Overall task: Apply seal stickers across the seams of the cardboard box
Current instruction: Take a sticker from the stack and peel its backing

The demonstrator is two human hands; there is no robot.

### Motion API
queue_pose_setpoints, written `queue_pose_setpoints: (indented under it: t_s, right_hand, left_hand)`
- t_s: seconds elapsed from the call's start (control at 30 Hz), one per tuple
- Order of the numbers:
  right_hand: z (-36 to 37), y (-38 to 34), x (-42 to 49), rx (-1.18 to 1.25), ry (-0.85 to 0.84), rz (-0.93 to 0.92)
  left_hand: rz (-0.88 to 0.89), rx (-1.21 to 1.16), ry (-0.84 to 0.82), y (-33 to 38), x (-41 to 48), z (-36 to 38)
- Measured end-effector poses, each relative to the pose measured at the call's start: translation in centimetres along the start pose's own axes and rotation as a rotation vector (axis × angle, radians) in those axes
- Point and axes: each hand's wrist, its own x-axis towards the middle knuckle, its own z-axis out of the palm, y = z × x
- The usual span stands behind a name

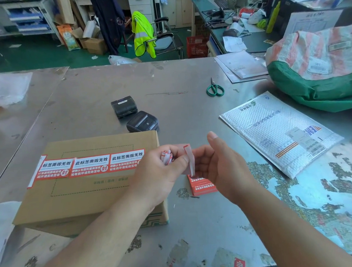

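looking down through the head camera, you are holding a seal sticker (pixel 190 160) upright between your hands, above the table (pixel 87 91) and just off the right edge of the cardboard box (pixel 85 199). your left hand (pixel 159 170) is pinching the sticker's edge with thumb and forefinger, while its other fingers are curling round crumpled white-and-red scraps (pixel 166 156). your right hand (pixel 222 165) is waiting on the sticker's other side, thumb standing straight and free; its fingers (pixel 203 155) are bending toward the sticker, but whether they are gripping it cannot be told. the box is lying flat at the near left of the table, with three applied stickers (pixel 89 165) running in a row across its top. a sticker stack (pixel 202 187) is resting on the table beneath your right hand. two black devices (pixel 124 105) are sitting beyond the box, green scissors (pixel 214 89) are lying farther right, and a bubble mailer (pixel 276 134) is lying on your right.
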Motion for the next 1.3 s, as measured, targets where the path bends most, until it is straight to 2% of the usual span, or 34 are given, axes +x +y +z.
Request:
queue_pose_setpoints:
  t_s: [0.2,0.33,0.7,0.9,1.07,1.17,1.3]
  right_hand:
    - [-0.2,0.2,0.0,0.131,-0.04,0.054]
    - [-0.3,0.3,-0.1,0.108,-0.071,0.061]
    - [-0.2,0.2,-0.7,0.13,-0.073,0.045]
    - [-0.6,0.3,-0.8,0.142,-0.044,0.033]
    - [-0.7,0.4,-0.7,0.241,-0.022,0.067]
    - [-0.6,0.0,-0.8,0.262,0.054,0.026]
    - [-0.8,-0.2,-0.7,0.327,0.138,0.017]
  left_hand:
    - [0.078,0.102,-0.068,0.0,0.0,-0.2]
    - [0.133,0.218,-0.037,0.3,-0.1,-0.2]
    - [0.124,0.2,-0.052,0.4,-0.5,-0.6]
    - [0.083,0.009,-0.125,0.6,-0.8,-0.6]
    - [-0.092,-0.394,-0.221,0.1,-0.8,-0.6]
    - [-0.198,-0.602,-0.21,-0.7,-0.4,-1.1]
    - [-0.294,-0.665,-0.162,-1.5,0.1,-1.9]
